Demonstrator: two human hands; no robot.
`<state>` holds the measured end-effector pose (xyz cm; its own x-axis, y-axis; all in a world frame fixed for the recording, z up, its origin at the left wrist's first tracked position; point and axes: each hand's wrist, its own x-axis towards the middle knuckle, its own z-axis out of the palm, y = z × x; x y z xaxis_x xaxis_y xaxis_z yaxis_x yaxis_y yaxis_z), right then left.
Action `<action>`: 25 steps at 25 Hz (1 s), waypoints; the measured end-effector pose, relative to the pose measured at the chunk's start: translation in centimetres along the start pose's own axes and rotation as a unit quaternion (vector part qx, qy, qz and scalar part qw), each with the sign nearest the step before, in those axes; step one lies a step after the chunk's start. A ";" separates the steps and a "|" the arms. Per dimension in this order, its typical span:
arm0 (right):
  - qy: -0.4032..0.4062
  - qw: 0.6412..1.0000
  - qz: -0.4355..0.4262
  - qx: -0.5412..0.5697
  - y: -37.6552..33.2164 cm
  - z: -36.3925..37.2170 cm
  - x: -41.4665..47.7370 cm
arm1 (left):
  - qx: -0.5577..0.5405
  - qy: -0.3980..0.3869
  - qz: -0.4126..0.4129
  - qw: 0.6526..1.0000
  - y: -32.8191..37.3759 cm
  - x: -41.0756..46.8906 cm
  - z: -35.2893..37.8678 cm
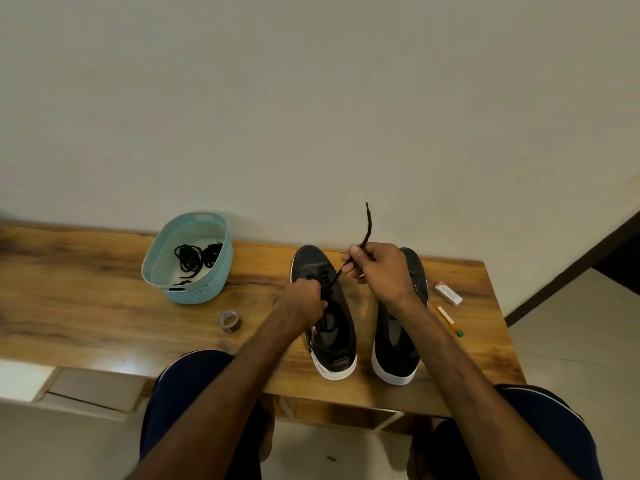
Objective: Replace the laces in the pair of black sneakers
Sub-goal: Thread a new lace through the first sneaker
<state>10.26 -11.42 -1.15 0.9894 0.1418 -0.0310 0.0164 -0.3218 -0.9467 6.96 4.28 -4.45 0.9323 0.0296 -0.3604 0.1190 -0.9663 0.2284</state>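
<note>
The right hand (377, 268) pinches the lace (364, 230). Its free end stands up above the fist, and the rest runs tight down to the left sneaker (332, 337) on the table (86, 289). The left hand (304, 301) grips this sneaker at the eyelets, with curled fingers that hide the lacing there. The right sneaker (398, 351) stands just beside, its toe half hidden behind the right hand.

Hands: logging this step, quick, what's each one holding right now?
Left hand: closed on the sneaker, at its eyelets.
Right hand: closed, pinching the lace.
</note>
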 end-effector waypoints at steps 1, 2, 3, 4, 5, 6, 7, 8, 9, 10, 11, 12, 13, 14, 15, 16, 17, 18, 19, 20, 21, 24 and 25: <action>0.034 0.999 0.008 0.034 -0.1 -0.7 0.3 | -0.003 -0.021 0.001 1.000 0.0 -0.1 -0.3; 0.084 0.992 0.020 0.089 -0.2 -1.7 0.7 | -0.012 -0.042 0.000 0.999 -0.1 -0.3 -0.6; 0.142 0.977 0.035 0.157 -0.4 -3.2 1.3 | -0.039 -0.060 -0.007 0.997 -0.1 -0.5 -0.9; 0.205 0.953 0.053 0.218 -0.5 -5.0 1.9 | -0.085 -0.076 -0.017 0.993 -0.2 -0.9 -1.3; 0.263 0.924 0.073 0.270 -0.6 -6.7 2.4 | -0.134 -0.080 -0.025 0.987 -0.5 -1.4 -1.9; 0.305 0.896 0.091 0.310 -0.3 -8.1 2.9 | -0.172 -0.070 -0.027 0.982 -0.9 -1.9 -2.4; 0.329 0.878 0.109 0.329 0.5 -9.1 3.5 | -0.197 -0.043 -0.020 0.979 -1.4 -2.1 -3.0; 0.331 0.875 0.126 0.330 1.1 -9.7 3.9 | -0.208 0.000 -0.008 0.978 -2.0 -2.1 -3.5; 0.308 0.898 0.142 0.281 2.0 -9.6 4.3 | -0.200 0.039 0.004 0.979 -2.7 -2.1 -3.9; 0.257 0.942 0.155 0.151 2.8 -8.9 4.3 | -0.181 0.057 0.015 0.982 -3.0 -2.2 -4.1; 0.189 0.968 0.154 -0.051 3.5 -7.6 3.9 | -0.164 0.054 0.021 0.985 -3.0 -2.2 -4.1; 0.122 0.954 0.126 -0.245 3.7 -5.7 3.1 | -0.163 0.045 0.022 0.985 -2.8 -2.2 -3.9; 0.064 0.927 0.066 -0.365 3.5 -3.4 2.0 | -0.169 0.038 0.020 0.985 -2.5 -2.0 -3.7; 0.000 0.919 0.007 -0.395 3.0 -1.1 0.9 | -0.172 0.038 0.020 0.984 -2.3 -2.1 -3.6; -0.070 0.929 -0.032 -0.363 2.7 0.8 0.1 | -0.173 0.043 0.024 0.984 -2.2 -2.1 -3.5; -0.132 0.937 -0.048 -0.321 2.5 2.3 -0.4 | -0.180 0.058 0.034 0.981 -2.2 -2.2 -3.6; -0.179 0.933 -0.054 -0.308 2.8 3.1 -0.4 | -0.209 0.090 0.046 0.973 -2.3 -2.3 -3.8; -0.197 0.924 -0.061 -0.321 2.8 3.5 -0.2 | -0.267 0.146 0.054 0.951 -2.5 -2.6 -4.2; -0.192 0.919 -0.062 -0.338 3.1 3.4 0.3 | -0.346 0.215 0.053 0.912 -2.6 -2.9 -4.7; -0.173 0.922 -0.059 -0.342 3.2 3.3 0.4 | -0.429 0.289 0.043 0.855 -2.6 -3.2 -5.2; -0.152 0.927 -0.058 -0.338 3.3 3.3 0.4 | -0.498 0.357 0.027 0.790 -2.8 -3.4 -5.7; -0.115 0.937 -0.080 -0.319 3.6 3.7 -0.1 | -0.638 0.496 -0.037 0.588 -4.0 -3.8 -7.1; -0.117 0.943 -0.073 -0.304 3.8 3.8 -0.2 | -0.654 0.520 -0.050 0.547 -4.6 -3.9 -7.4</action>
<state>9.59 -9.15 -5.95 0.9123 0.4063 -0.0515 0.3007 -0.7499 -0.5893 5.31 10.49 2.62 0.5074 0.8528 0.1235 -0.3040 0.0430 0.9517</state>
